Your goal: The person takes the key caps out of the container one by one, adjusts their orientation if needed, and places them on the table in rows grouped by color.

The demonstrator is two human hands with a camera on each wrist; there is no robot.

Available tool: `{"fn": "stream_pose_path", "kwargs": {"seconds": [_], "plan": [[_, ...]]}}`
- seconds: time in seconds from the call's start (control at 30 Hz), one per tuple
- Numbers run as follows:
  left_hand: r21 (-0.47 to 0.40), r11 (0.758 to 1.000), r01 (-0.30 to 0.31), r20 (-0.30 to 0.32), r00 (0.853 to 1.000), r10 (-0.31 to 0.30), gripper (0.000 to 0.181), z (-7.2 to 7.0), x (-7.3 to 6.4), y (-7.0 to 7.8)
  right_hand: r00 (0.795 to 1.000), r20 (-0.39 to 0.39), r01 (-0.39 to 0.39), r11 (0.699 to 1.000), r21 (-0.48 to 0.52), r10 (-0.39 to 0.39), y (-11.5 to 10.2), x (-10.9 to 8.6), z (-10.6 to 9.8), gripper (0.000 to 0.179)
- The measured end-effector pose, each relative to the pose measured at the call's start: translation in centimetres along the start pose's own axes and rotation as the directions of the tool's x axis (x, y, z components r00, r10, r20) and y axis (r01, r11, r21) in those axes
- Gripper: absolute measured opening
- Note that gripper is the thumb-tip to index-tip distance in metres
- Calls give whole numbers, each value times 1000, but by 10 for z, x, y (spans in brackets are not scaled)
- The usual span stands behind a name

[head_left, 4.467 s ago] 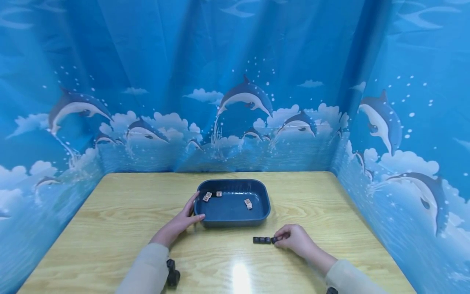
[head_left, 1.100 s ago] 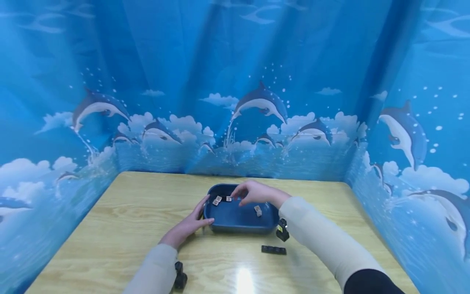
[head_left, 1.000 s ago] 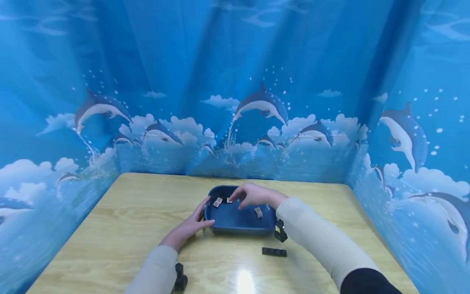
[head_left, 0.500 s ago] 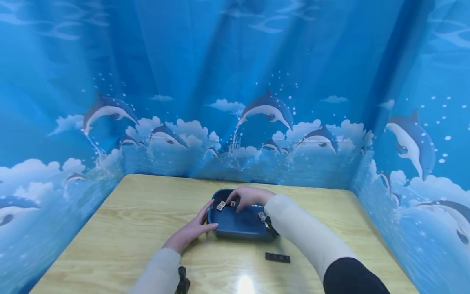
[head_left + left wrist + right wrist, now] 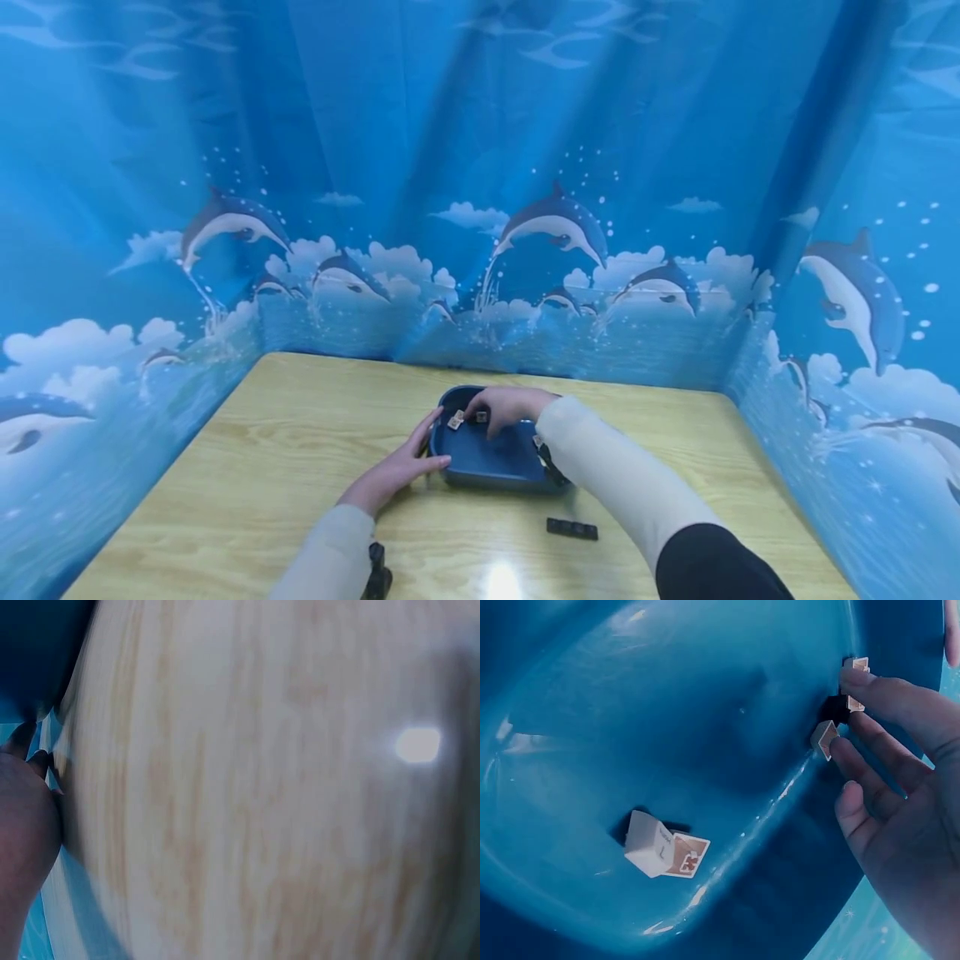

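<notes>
A dark blue basin [image 5: 498, 482] stands on the table. My left hand [image 5: 397, 471] rests against its left end, fingers and thumb spread, nearly straight, along the rim. Into the basin reaches my right hand [image 5: 510, 404]. In the right wrist view, its index fingertip touches a white keycap [image 5: 857, 699] that lies in a pair by the wall; the thumb is held apart. A dark keycap [image 5: 835, 709] and another white keycap [image 5: 825, 740] lie close to the fingers. Farther off is a second pair with a white keycap [image 5: 649, 844] and an overturned keycap [image 5: 688, 855].
A straight row of several black keycaps [image 5: 572, 529] lies on the wooden table [image 5: 322, 417] in front of the basin. Blue dolphin-print curtains [image 5: 375, 167] enclose the back and sides of the table.
My right hand has left the black keycap it pinched at the row's right end, crossed into the basin and lowered toward its left end. The left hand stays at the basin.
</notes>
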State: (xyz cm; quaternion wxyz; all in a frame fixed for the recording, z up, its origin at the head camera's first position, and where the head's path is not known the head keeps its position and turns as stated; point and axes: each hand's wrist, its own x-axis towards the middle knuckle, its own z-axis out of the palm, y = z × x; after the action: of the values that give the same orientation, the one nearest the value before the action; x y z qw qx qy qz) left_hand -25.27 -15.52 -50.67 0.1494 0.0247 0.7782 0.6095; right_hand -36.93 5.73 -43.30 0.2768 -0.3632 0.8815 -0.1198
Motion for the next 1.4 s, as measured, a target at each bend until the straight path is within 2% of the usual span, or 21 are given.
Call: {"fn": "stream_pose_path", "kwargs": {"seconds": [0.17,0.33,0.5,0.7,1.03,1.3,1.4], "plan": [[32,999,7,-10,1000,-7,88,0,1,2,1000,6,24,1000,-7,-24,0,-2,0,51],[29,1000,-7,-6,1000,8,88,0,1,4,999,27,43,999,-16,-43,0,-5,2,51],[18,1000,-3,-4,1000,3,88,1,1,3,998,58,37,997,-64,-33,-1,-10,7,51],[22,1000,-6,-10,1000,6,88,3,3,1,995,101,11,1000,-21,-9,2,-13,14,53],[0,1000,-30,-11,999,30,87,4,2,2,995,92,-26,999,-26,28,5,-25,20,33],[9,1000,-28,-16,999,28,88,2,3,-1,988,148,60,995,-83,-48,13,-33,23,36],[9,1000,-29,-17,999,29,89,2,3,-2,986,160,71,992,-102,-54,16,-34,25,35]]}}
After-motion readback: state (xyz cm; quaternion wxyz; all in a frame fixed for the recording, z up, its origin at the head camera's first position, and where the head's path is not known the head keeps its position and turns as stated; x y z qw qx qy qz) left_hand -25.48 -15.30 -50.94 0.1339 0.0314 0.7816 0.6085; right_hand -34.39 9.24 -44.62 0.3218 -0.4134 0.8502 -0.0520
